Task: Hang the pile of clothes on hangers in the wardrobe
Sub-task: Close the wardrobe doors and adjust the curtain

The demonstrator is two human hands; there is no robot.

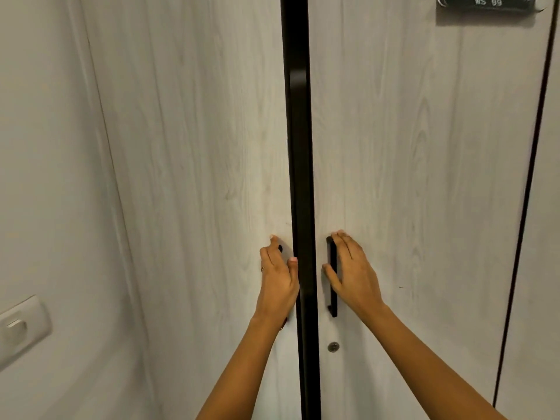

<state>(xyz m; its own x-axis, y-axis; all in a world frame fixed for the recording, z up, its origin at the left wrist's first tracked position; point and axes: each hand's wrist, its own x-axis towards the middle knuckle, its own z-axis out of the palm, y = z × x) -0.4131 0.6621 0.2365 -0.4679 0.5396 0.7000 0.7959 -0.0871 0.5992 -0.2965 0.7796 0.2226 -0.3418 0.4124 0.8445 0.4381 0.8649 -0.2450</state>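
Since the wardrobe (pixel 197 147) must open before anything is hung, the left hand (pixel 277 277) and right hand (pixel 353 268) each curl around a black door handle (pixel 333 298) beside the dark gap (pixel 298 116) (clothes pile unseen).

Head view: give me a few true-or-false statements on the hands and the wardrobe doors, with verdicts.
1. The right hand grips the black bar handle of the right pale wood-grain wardrobe door. True.
2. The left hand hangs clear of the left pale wood-grain wardrobe door. False: it holds that door's dark handle, which is mostly hidden under the fingers.
3. A small round silver lock sits below the black bar handle. True.
4. The dark label at top right reads WS 12. False: it reads WS 09.
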